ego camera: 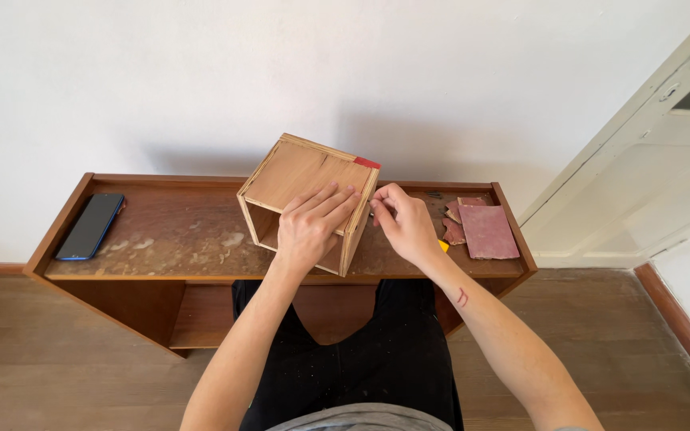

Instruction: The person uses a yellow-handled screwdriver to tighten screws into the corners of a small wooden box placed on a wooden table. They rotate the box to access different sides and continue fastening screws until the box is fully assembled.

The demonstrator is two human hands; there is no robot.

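A light wooden box (297,172) with an open front stands tilted on a low brown wooden bench (177,235). It has a small red patch (367,162) at its top right corner. My left hand (310,226) lies flat on the box's top panel, fingers spread, pressing it down. My right hand (406,224) is at the box's right side panel, fingers pinched near the edge; a small dark item seems held between them, too small to tell what. A bit of yellow (444,246) shows under that hand.
A dark phone with a blue edge (91,226) lies at the bench's left end. Reddish sandpaper sheets (485,231) and torn pieces lie at its right end. A white wall is behind, a white door (648,168) to the right, wooden floor below.
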